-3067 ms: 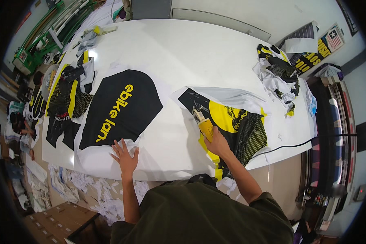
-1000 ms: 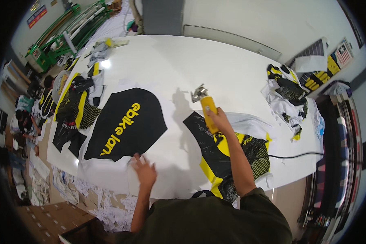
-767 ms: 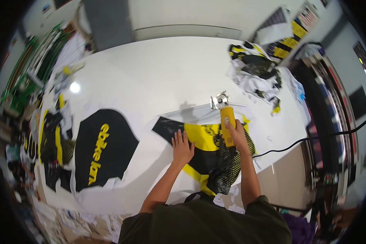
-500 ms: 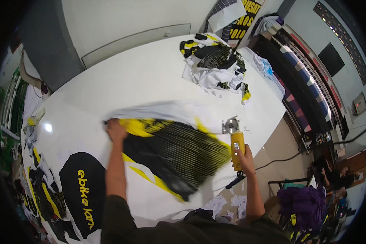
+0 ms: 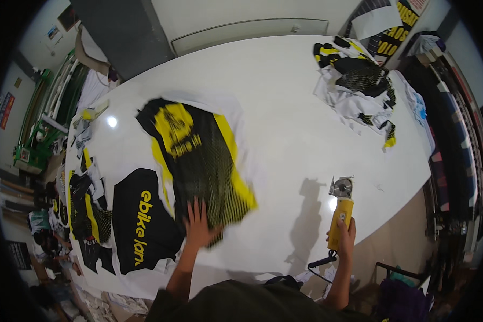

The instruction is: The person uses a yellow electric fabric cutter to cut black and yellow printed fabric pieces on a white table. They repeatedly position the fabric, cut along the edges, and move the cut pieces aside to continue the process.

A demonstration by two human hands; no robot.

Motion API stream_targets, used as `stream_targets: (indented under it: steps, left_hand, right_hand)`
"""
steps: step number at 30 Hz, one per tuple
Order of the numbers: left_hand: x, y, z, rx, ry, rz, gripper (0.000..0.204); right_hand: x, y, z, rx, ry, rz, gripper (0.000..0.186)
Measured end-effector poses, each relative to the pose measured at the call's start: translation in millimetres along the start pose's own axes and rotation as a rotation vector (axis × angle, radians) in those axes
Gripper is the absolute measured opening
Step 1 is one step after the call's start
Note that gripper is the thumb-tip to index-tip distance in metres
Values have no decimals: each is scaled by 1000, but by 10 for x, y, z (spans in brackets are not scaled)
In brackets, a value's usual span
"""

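My left hand (image 5: 198, 224) lies spread and flat on the lower end of a black and yellow printed fabric panel (image 5: 201, 158) with white edging. The panel is stretched out on the white table, slightly blurred at its far end. In my right hand (image 5: 345, 239) is a yellow electric rotary cutter (image 5: 341, 217), held by its body above the table's right side. Its round blade and metal foot point away from me, and a dark cord hangs from its rear. Left of the panel lies a black cut piece (image 5: 127, 206) with yellow lettering.
A heap of black, yellow and white fabric scraps (image 5: 362, 75) sits at the table's far right. More cut pieces (image 5: 86, 214) lie along the left edge. A grey pillar (image 5: 126, 37) rises behind the table (image 5: 273, 107). A long printing machine (image 5: 451, 112) stands to the right.
The panel has swung left and now lies lengthwise away from me. My left hand has moved from its far corner to its near end. The cutter remains in my right hand.
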State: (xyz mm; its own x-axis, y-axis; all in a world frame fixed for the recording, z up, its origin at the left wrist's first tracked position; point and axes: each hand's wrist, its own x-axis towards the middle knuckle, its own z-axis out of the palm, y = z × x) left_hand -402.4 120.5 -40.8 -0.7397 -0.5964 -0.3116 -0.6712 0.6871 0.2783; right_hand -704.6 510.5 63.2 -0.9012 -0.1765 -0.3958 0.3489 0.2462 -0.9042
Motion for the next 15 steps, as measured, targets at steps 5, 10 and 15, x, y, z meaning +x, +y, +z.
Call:
stream_targets:
  steps: [5, 10, 15]
  left_hand:
    - [-1254, -488, -413, -130, -102, -149, 89]
    - [294, -352, -546, 70, 462, 221, 54]
    - [1607, 777, -503, 281, -304, 1052, 69]
  right_hand:
    - [-18, -64, 174, 24, -85, 0, 35]
    - [-30, -98, 422, 67, -119, -41, 34]
    - [10, -176, 368, 120, -113, -48, 36]
